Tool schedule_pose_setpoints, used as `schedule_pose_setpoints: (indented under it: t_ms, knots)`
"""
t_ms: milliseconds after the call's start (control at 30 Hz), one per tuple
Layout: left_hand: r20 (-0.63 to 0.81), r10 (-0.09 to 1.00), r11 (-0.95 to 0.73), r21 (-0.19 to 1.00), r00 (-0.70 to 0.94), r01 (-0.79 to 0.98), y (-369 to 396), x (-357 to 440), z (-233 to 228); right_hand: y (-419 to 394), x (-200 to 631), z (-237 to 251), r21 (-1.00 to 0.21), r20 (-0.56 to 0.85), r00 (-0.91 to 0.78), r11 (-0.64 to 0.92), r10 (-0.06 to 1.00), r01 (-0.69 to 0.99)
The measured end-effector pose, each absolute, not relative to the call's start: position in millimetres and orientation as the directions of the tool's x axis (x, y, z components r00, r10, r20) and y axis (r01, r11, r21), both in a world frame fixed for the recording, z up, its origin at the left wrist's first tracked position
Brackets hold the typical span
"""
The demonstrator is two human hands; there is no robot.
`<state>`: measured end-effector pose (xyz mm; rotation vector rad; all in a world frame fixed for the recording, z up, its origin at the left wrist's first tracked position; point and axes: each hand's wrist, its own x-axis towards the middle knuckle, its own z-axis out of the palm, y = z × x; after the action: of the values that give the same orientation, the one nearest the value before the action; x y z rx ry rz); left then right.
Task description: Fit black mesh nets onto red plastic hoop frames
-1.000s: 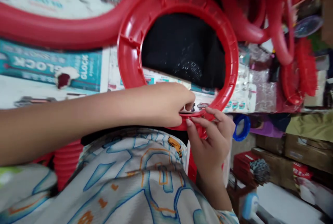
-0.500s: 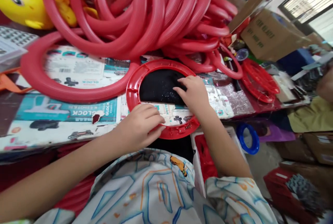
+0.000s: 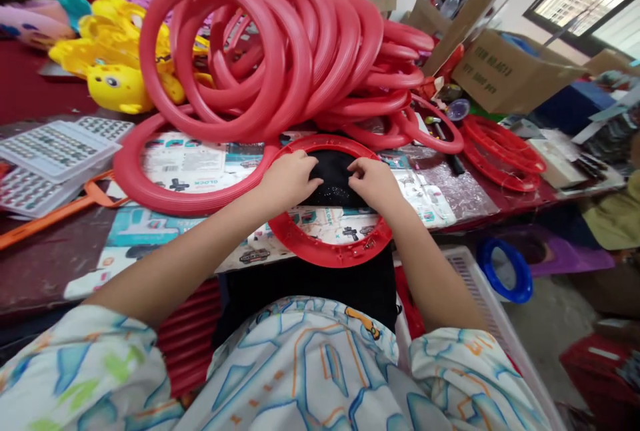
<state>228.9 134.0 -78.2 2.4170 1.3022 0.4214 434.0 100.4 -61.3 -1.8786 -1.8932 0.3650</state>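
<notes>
Nearest, dark fabric [image 3: 305,284] covers your lap below the hem of your patterned shirt [image 3: 320,364]. Straight ahead at 12 o'clock is the red frame [image 3: 313,253], a ribbed ring lying on a printed sheet [image 3: 150,234], its near rim jutting past the table's edge. A small metallic-looking bit sits around 5 o'clock on that rim. Inside the opening, its far half shows black cloth [image 3: 330,172] dotted with shiny specks.

Your left hand [image 3: 293,181] is over the frame's 10 o'clock, thumb and forefinger parted and pointing in toward the cloth. Your right hand [image 3: 374,182] is over its 2 o'clock, fingers curled with the thumb close to them at the cloth. You cannot tell from here whether either hand is pinching cloth or rim.

Down at your 2 o'clock stand a pale slotted basket [image 3: 467,277] and, just beyond it, a blue ring [image 3: 524,277]. On the maroon table [image 3: 50,271], a pink hoop [image 3: 195,203] lies flat at 11, while an orange tool [image 3: 55,217] and clear compartment boxes [image 3: 55,151] are at 10.

Farther out, a heap of pink hoops [image 3: 325,37] rises from 11 to 12. A yellow toy [image 3: 113,87] sits left of it, toward 11. Between 1 and 2 you have more red frames [image 3: 503,177], then an open carton [image 3: 500,77] and a barred window [image 3: 597,1].
</notes>
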Motion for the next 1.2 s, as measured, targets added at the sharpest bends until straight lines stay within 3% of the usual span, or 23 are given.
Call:
schedule_pose_setpoints:
  t_ms: [200,400,700,867,1000,1100,1200]
  knots:
    - [-0.066,0.862,-0.414,0.481,0.503,0.773,150.0,238.9,-68.9,46.8,461.0,-67.9,-0.674,0.257,0.237,-0.002,0.937,0.738]
    - [-0.089,0.842,-0.363,0.636,0.531,0.681,161.5,240.6,-33.7,-27.3,494.4,-97.5,-0.807,0.169,0.400,-0.107,0.901,0.581]
    - [0.059,0.866,-0.330,0.813,0.496,0.480,202.4,284.0,49.9,-48.8,515.6,-87.5,-0.813,0.142,0.488,-0.179,0.861,0.554]
    - [0.143,0.837,-0.297,0.930,0.529,0.218,196.2,280.0,86.1,-39.0,518.3,-75.5,-0.852,0.199,0.481,-0.091,0.854,0.515]
    - [0.241,0.791,-0.328,0.943,0.562,0.058,175.0,264.5,85.1,-19.3,510.0,-54.4,-0.883,0.265,0.448,0.028,0.854,0.469]
    - [0.292,0.686,-0.373,0.927,0.667,-0.022,158.9,245.2,73.1,3.7,505.9,-34.0,-0.868,0.387,0.425,0.168,0.818,0.467]
    - [0.331,0.376,-0.516,0.851,0.865,-0.101,137.8,225.7,62.6,25.2,503.5,-20.9,-0.888,0.444,0.389,0.340,0.807,0.308]
